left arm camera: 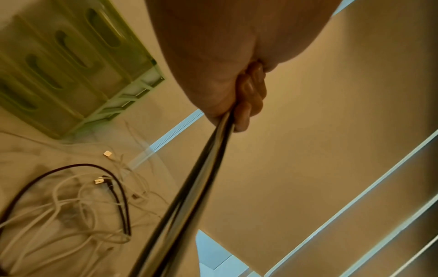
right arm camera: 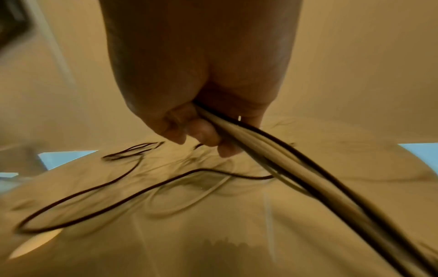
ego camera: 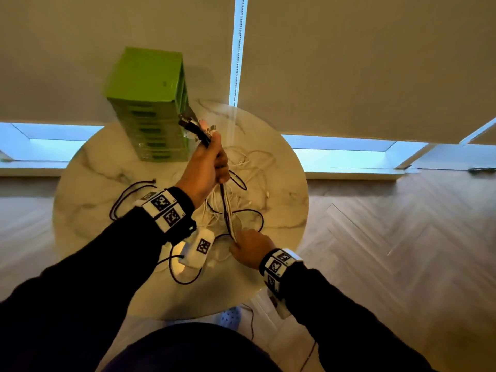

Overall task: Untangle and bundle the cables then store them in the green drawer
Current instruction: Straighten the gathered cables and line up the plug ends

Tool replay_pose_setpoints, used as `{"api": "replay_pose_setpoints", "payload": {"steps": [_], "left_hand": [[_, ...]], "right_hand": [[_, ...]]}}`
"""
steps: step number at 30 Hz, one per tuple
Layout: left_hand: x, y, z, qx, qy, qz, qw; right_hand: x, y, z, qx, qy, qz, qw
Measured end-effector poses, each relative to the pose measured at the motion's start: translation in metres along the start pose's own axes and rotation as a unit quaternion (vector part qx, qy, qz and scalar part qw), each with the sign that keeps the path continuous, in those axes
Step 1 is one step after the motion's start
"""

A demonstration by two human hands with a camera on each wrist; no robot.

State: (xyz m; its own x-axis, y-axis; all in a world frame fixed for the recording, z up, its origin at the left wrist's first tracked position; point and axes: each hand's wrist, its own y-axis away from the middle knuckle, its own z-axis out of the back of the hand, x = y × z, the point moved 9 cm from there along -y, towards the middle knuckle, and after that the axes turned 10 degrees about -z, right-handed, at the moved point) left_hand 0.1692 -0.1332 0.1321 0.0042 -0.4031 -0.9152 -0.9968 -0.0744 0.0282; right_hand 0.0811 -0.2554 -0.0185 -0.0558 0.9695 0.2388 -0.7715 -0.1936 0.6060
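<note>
Marble round table (ego camera: 281,183) under slack thin cables (ego camera: 226,208), gripped taut by left hand (ego camera: 206,165) and right hand (ego camera: 252,251).

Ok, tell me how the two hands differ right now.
The left hand is raised high above the table, gripping the cable bunch near its plug ends; the right hand sits low, close to the tabletop, gripping the same bunch further down. Both are curled tightly around the cables, holding the stretch between them taut.

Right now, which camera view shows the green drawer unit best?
The head view: the whole green drawer unit stands on the round table, top and front visible. The left wrist view shows only its blurred slotted fronts. The right wrist view does not show it.
</note>
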Motion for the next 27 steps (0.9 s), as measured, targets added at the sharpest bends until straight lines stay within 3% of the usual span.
{"api": "replay_pose_setpoints", "payload": {"steps": [4, 7, 11, 13, 15, 19, 22, 27], "left_hand": [[0.015, -0.003, 0.024, -0.029, -0.016, 0.017, 0.999], [0.017, -0.015, 0.052, -0.060, -0.021, 0.022, 0.998], [0.022, -0.031, 0.070, -0.064, -0.029, 0.026, 0.997], [0.028, -0.037, 0.072, -0.057, -0.040, 0.032, 0.997], [0.035, -0.042, 0.070, -0.045, -0.052, 0.037, 0.997], [0.051, -0.049, 0.066, -0.024, -0.067, 0.051, 0.996], [0.061, -0.052, 0.065, -0.020, -0.079, 0.064, 0.995], [0.072, -0.055, 0.067, -0.013, -0.088, 0.072, 0.993]], "right_hand": [[0.022, 0.000, -0.021, 0.087, -0.053, 0.073, 0.992], [0.026, -0.001, -0.003, 0.159, -0.131, 0.141, 0.968], [0.003, -0.046, 0.062, 0.055, -0.219, 0.157, 0.962], [-0.023, -0.080, 0.094, -0.014, -0.243, 0.097, 0.965], [-0.055, -0.114, 0.111, -0.077, -0.201, 0.022, 0.976], [-0.096, -0.161, 0.096, -0.049, -0.073, -0.084, 0.993], [-0.093, -0.171, 0.090, -0.046, -0.004, -0.065, 0.997], [-0.070, -0.162, 0.117, -0.170, -0.017, 0.085, 0.982]]}}
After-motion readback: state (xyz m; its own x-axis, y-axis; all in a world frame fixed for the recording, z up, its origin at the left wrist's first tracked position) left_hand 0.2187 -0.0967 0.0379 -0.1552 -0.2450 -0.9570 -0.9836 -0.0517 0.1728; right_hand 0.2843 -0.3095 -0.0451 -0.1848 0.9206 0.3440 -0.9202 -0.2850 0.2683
